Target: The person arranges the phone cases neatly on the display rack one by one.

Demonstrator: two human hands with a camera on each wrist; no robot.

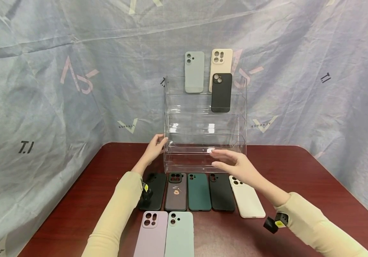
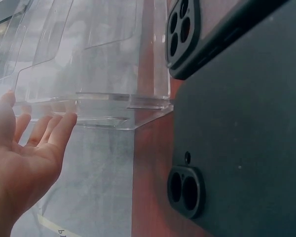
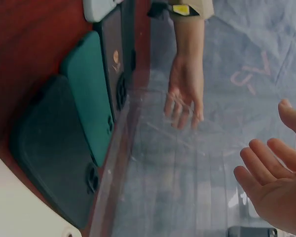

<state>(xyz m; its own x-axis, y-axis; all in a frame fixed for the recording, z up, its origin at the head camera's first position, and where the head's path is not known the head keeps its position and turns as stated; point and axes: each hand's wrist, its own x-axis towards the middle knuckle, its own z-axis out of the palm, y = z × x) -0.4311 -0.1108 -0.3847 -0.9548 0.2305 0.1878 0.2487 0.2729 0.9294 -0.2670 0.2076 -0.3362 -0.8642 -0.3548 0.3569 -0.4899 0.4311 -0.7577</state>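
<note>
A clear acrylic tiered stand [image 1: 190, 139] stands at the back of the table. My left hand [image 1: 154, 147] touches its left side panel; in the left wrist view the fingers [image 2: 61, 133] lie against the clear plastic, slightly bent. My right hand [image 1: 237, 167] hovers before the lower right of the stand, fingers extended and holding nothing. A light blue phone case [image 1: 194, 73], a cream phone case [image 1: 221, 61] and a black phone case [image 1: 221, 93] stand upright on the upper tiers. The black one partly covers the cream one.
Before the stand lie a black case [image 1: 156, 194], a dark case with a printed figure [image 1: 176, 200], a green case [image 1: 199, 192], another black case [image 1: 222, 192] and a white case [image 1: 249, 201]. Nearer are a lilac case [image 1: 151, 235] and a pale mint case [image 1: 180, 237]. Grey cloth [image 1: 132, 71] hangs behind.
</note>
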